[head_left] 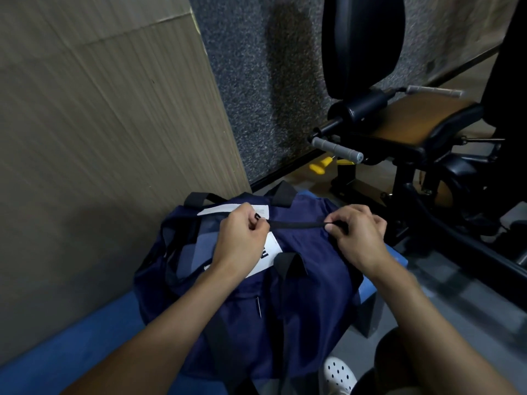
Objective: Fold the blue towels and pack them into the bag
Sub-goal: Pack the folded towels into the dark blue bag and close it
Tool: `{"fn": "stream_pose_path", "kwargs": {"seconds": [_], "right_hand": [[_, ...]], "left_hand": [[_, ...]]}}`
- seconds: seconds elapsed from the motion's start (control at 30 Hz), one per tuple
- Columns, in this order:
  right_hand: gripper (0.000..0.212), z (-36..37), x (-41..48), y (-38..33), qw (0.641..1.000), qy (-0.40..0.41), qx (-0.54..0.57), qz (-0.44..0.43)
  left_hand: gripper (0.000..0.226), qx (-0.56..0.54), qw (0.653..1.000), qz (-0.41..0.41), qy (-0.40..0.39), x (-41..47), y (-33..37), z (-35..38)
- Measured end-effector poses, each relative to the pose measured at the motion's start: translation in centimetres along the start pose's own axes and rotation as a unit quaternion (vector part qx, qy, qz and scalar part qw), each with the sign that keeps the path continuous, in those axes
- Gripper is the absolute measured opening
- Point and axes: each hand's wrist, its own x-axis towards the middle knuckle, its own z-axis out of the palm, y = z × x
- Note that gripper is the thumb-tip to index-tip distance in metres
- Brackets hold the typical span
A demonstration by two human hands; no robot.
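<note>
A navy blue bag (299, 286) with black handles lies on a blue bench (71, 352) in front of me. A black zipper line (296, 224) runs across its top between my hands. My left hand (242, 238) pinches the zipper pull at the left end of that line. My right hand (359, 232) pinches the bag's top at the right end. At the bag's left end, lighter blue towel fabric (189, 252) shows through the opening. A white card (269, 255) lies partly under my left hand.
A wood-grain wall panel (99, 124) stands close on the left. A black gym machine (413, 132) with a tan seat and grey grips fills the right. A yellow object (320, 166) lies on the floor beyond the bag. My white shoe (339, 374) shows at the bottom.
</note>
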Motion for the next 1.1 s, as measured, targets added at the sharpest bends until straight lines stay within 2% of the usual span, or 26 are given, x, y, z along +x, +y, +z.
{"fn": "stream_pose_path", "kwargs": {"seconds": [0.07,0.2,0.3,0.5,0.67,0.9,1.0,1.03,1.1], "right_hand": [[0.005,0.1,0.2,-1.5,0.999,0.006,-0.014,-0.044],[0.036,1.3,0.6,-5.2,0.992,-0.005,-0.042,-0.120],[0.036,2.7,0.8,-6.9,0.988,-0.038,-0.051,-0.141],[0.004,3.6,1.2,-7.5,0.990,-0.029,-0.029,-0.132],[0.016,3.2,1.4,-6.9,0.992,-0.031,-0.049,-0.116],[0.023,2.9,1.2,-6.7,0.995,-0.052,-0.034,-0.073],[0.010,3.2,1.1,-7.4,0.994,-0.065,-0.012,-0.082],[0.013,3.5,1.0,-7.8,0.993,-0.069,-0.006,-0.091],[0.038,4.2,0.8,-8.9,0.989,-0.085,-0.023,-0.121]], "left_hand": [[0.024,0.014,1.000,0.003,0.000,0.1,0.8,-0.7],[0.024,0.029,0.999,0.010,-0.019,0.6,2.0,-1.5],[0.026,0.007,0.999,0.004,-0.043,0.6,1.9,-1.8],[0.030,-0.013,0.999,0.005,-0.049,0.3,1.2,-2.5],[0.033,-0.005,1.000,-0.014,-0.008,0.0,-0.4,-4.0],[0.022,0.016,0.997,-0.025,0.076,-1.2,-3.3,-7.1],[0.020,0.005,0.997,-0.024,0.078,-1.1,-3.5,-7.5],[0.020,-0.001,0.997,-0.023,0.074,-1.0,-3.4,-7.5],[0.021,-0.014,0.997,-0.020,0.067,-0.8,-3.1,-7.5]]}}
